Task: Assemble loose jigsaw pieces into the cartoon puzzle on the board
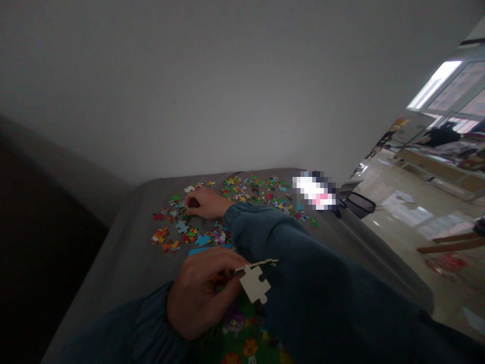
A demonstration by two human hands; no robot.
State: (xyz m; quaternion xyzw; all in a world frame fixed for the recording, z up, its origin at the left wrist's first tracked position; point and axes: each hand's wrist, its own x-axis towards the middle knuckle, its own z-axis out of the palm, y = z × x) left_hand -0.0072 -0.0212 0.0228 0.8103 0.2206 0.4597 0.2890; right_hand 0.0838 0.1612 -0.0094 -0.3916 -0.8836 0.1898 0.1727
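My left hand (208,290) is closed in front of me, thumb and fingers pinching jigsaw puzzle pieces (255,284). One piece shows its pale blank back and another is seen nearly edge-on. Farther off, my right hand (207,203) reaches across to the left into loose jigsaw pieces (182,226). Its fingers curl down to a pinch among them, and whatever is between the fingertips is too small to make out. Below my left hand lies a green picture (235,323) with a purple figure and orange mushrooms, partly hidden by my hand and right sleeve.
Many more colourful pieces (257,189) spread along the back of the grey-covered table (125,242), near the wall. A lit, pixelated screen-like object (316,192) stands at the back right, with a dark-framed object (359,203) beside it. Right of the table is a shiny floor.
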